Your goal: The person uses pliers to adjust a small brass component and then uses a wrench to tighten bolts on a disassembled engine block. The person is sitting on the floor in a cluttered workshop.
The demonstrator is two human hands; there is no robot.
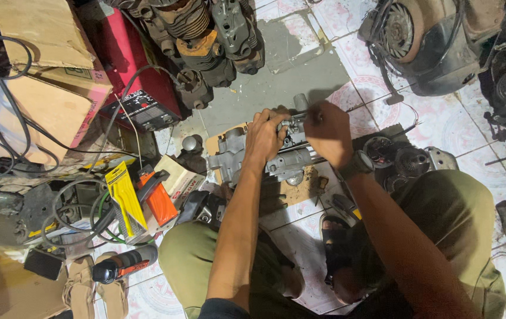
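Down on the tiled floor (300, 71), at about 12 o'clock from your knees, both your hands are on the grey metal engine casting (235, 158) that sits on a scrap of cardboard (300, 186). Your left hand (263, 139) has its fingers (278, 125) curled tight over the top of the casting, pretty much fully closed on it. Your right hand (327, 131) is fisted at 1 o'clock, touching the left, gripping a small metal part (300, 103) that pokes up out of the casting; I can't tell exactly what's inside the fist. A thin rod (383, 131) runs out from under that hand toward 3 o'clock.

Room to move is tight. At 9 o'clock there's an orange tool (160, 201) and a yellow pack (124, 198) just beside the casting, plus a tangle of cables (76, 207). At 11 o'clock a red machine (141, 82) and a row of finned cylinders (206, 41) crowd in. At 3 o'clock round dark parts (409, 160) sit near your right wrist. The only bare patch is the grey strip of floor at 12 o'clock, just past your knuckles.
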